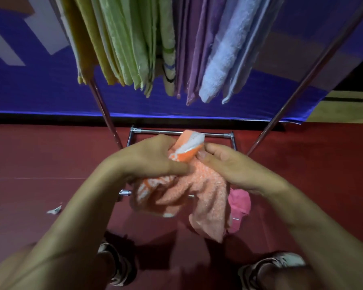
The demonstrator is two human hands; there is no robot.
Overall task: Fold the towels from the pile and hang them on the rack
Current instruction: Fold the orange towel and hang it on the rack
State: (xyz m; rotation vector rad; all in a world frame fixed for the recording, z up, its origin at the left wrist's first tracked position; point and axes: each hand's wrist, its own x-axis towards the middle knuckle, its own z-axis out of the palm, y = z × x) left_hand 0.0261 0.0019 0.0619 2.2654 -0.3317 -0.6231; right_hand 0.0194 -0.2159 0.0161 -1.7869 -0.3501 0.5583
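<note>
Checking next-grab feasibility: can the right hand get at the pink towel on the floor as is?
Probably not yet. The right hand is gripping the orange towel, which drapes over most of the pink towel below. Only its right edge shows.

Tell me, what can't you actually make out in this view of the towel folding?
- Head view: the top of the rack and its bars, cut off by the upper edge.
- The orange towel's full shape: bunched and covered by the left hand and right hand.
- The pink towel: mostly hidden behind the orange one.
- The fingers' tips, buried in cloth.
</note>
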